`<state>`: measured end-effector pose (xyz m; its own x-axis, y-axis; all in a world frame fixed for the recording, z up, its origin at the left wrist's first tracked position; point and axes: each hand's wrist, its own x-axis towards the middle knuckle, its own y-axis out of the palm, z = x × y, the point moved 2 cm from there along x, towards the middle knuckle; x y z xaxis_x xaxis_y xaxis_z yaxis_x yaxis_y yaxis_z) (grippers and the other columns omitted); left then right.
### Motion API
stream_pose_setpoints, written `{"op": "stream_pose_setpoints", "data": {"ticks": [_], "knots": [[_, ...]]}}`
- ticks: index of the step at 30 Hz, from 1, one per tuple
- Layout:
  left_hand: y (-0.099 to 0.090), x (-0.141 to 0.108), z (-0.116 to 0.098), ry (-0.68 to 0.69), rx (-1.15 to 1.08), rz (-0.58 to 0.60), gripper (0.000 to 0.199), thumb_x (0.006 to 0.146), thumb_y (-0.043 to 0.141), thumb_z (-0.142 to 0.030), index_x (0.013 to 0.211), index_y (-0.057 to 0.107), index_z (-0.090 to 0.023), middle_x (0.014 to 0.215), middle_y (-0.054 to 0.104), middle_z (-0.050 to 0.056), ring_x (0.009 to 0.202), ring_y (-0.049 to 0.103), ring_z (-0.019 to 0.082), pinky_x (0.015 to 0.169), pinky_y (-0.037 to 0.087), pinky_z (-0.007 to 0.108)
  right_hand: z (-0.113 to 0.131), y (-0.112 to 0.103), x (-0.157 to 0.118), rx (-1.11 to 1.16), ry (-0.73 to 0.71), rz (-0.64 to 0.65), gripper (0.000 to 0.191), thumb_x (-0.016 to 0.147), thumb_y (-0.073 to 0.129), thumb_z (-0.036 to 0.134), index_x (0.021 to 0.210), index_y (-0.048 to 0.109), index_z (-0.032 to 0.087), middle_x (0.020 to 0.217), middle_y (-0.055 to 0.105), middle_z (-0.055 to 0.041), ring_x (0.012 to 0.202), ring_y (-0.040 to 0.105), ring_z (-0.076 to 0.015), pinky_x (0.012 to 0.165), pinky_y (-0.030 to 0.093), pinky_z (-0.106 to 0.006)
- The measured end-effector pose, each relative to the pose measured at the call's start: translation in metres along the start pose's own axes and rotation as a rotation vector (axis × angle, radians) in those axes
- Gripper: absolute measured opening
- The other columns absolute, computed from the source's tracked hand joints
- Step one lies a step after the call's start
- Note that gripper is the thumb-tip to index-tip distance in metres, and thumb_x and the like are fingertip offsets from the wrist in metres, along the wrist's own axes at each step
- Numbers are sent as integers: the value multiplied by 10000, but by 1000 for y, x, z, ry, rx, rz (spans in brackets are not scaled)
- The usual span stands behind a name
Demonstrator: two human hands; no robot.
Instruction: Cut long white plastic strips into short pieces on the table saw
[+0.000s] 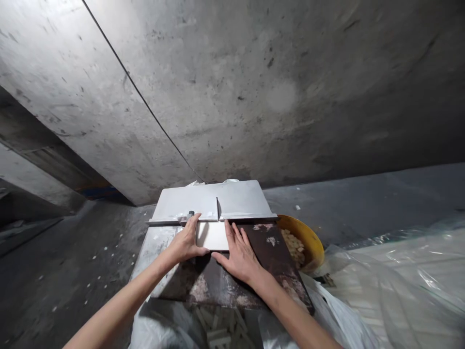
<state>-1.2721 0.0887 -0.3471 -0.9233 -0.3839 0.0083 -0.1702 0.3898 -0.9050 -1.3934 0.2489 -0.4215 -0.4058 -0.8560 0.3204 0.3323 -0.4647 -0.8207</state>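
Note:
A flat white rectangular piece (212,236) lies on the dark, worn machine table (269,264), its far edge close to the pale metal guard plate (240,198). A thin dark blade or slot edge shows upright in the plate, just beyond the piece. My left hand (187,241) grips the piece's left end, thumb at the near edge and fingers along the side. My right hand (240,252) rests at its right end, fingers spread, with the index finger and thumb against it.
Right of the table stands a yellow bucket (314,242) of small pale pieces. Clear plastic sheeting (395,286) covers white material at the right. White bags and offcuts (220,334) lie below the near edge. A concrete wall (236,97) rises behind; white bits dot the floor.

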Motion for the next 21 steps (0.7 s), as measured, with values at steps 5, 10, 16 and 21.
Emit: {"op": "stream_pose_setpoints", "data": {"ticks": [5, 10, 16, 21], "knots": [[-2, -3, -6, -23, 32, 36, 1122, 643, 790, -392, 1499, 93, -184, 1535, 233, 191, 1378, 343, 332, 1092, 371, 457, 4, 20, -18, -66, 78, -127, 959, 877, 375, 718, 1514, 180, 27, 1521, 235, -262, 1434, 153, -378, 1127, 148, -617], [1, -3, -16, -57, 125, 32, 1058, 685, 773, -407, 1496, 118, -223, 1526, 303, 161, 1372, 370, 310, 1068, 398, 435, 6, 20, -20, -69, 39, -158, 958, 889, 438, 652, 1523, 94, 21, 1517, 239, -274, 1432, 161, -379, 1124, 181, -616], [0, 22, -6, -105, 139, 4, 1053, 677, 775, -462, 1486, 153, -203, 1501, 347, 175, 1346, 410, 319, 1056, 403, 425, -5, 5, 4, 126, 94, -234, 991, 892, 555, 475, 1524, -134, 147, 1583, 115, -170, 1443, 175, -295, 1116, 337, -481], [-9, 67, 11, -99, 180, -11, 1082, 660, 783, -506, 1480, 160, -175, 1483, 370, 188, 1332, 425, 331, 1046, 405, 421, -22, 9, 48, 125, 104, -238, 1109, 832, 660, 439, 1515, -165, 153, 1578, 109, -195, 1432, 205, -322, 1117, 328, -481]]}}
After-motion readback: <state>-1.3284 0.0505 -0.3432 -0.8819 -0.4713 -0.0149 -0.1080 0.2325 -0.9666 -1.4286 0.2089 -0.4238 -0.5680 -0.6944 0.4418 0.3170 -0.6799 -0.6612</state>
